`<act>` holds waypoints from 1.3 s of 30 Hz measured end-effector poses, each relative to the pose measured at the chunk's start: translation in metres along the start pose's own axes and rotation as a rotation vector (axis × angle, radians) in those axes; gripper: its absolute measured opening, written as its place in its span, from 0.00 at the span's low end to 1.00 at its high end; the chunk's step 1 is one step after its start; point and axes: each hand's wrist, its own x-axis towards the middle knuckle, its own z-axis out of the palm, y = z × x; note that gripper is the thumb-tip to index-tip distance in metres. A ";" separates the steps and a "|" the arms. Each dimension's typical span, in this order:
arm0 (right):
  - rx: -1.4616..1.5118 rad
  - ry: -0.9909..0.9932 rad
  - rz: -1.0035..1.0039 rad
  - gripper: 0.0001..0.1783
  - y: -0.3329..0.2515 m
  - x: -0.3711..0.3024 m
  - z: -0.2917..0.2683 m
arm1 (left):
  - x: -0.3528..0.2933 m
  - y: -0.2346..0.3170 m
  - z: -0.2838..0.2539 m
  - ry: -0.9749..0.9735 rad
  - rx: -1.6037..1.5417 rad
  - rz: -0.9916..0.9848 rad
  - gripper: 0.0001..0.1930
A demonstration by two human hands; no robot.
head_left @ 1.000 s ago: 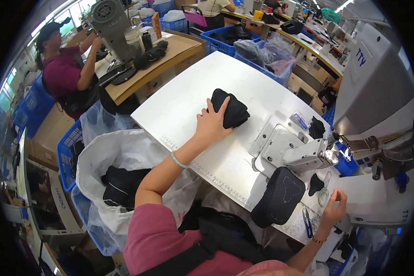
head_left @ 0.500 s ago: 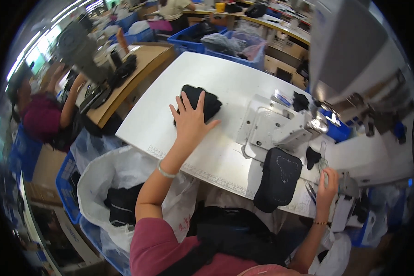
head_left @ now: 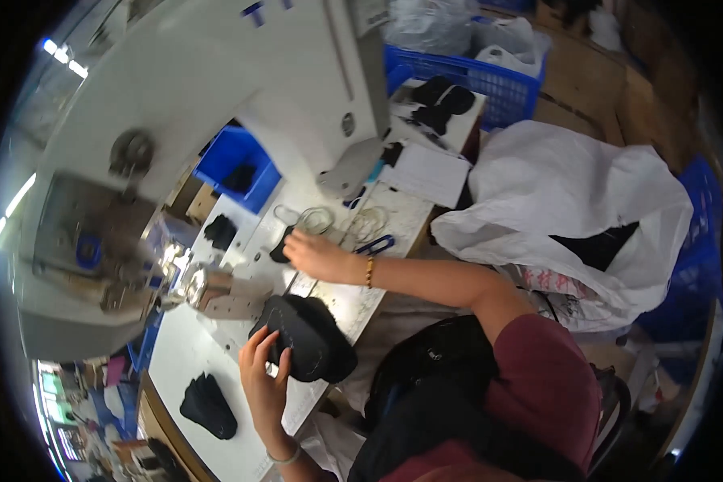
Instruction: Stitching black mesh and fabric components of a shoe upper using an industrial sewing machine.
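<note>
My left hand (head_left: 263, 376) lies with its fingers spread on the left side of a stack of black padded fabric pieces (head_left: 317, 341). The top piece carries a pale stitched outline. My right hand (head_left: 320, 257) is closed at a small black fabric piece (head_left: 279, 247) on the white table (head_left: 189, 345), beyond the stack; its fingertips partly hide this piece. Between my hands and the machine head stands the metal sewing machine arm (head_left: 217, 293). Another black fabric stack (head_left: 209, 406) rests on the table at the lower left.
A large white sewing machine (head_left: 241, 56) overhangs the left side. Coiled pale cord (head_left: 317, 218) and blue-handled snips (head_left: 376, 245) lie past my right hand. Behind them is a sheet of paper (head_left: 430, 173). A blue bin (head_left: 237, 169) and a white sack (head_left: 570, 185) stand around the table.
The view has swung to the right. My left hand has left the farther black stack and come to the padded pieces near the machine arm. My right hand has reached the small black piece.
</note>
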 end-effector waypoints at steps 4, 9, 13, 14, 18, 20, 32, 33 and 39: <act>0.066 0.031 0.078 0.07 -0.003 0.001 0.004 | 0.003 -0.004 -0.006 -0.096 0.072 -0.070 0.25; 0.109 -0.026 0.143 0.09 -0.009 0.005 -0.001 | 0.018 -0.002 -0.014 -0.264 0.015 -0.252 0.32; 0.145 -0.081 0.232 0.08 -0.017 0.014 -0.009 | 0.036 0.003 -0.021 -0.409 0.116 -0.337 0.35; 0.109 -0.103 0.237 0.08 -0.018 0.015 -0.010 | 0.041 0.004 -0.022 -0.429 0.064 -0.372 0.36; 0.158 -0.142 0.237 0.08 -0.017 0.015 -0.006 | 0.053 0.003 -0.023 -0.511 0.092 -0.426 0.38; 0.178 -0.080 0.251 0.08 -0.016 0.015 -0.002 | 0.054 -0.002 -0.021 -0.521 0.193 -0.364 0.37; -0.146 0.000 0.215 0.14 -0.037 0.017 0.022 | 0.051 0.012 -0.038 -0.517 -0.064 -0.741 0.28; -0.196 -0.006 0.202 0.14 -0.038 0.016 0.021 | 0.050 0.016 -0.034 -0.521 -0.064 -0.743 0.28; -0.061 0.208 0.120 0.07 -0.020 0.012 0.025 | 0.045 0.004 -0.020 -0.333 0.138 -0.537 0.25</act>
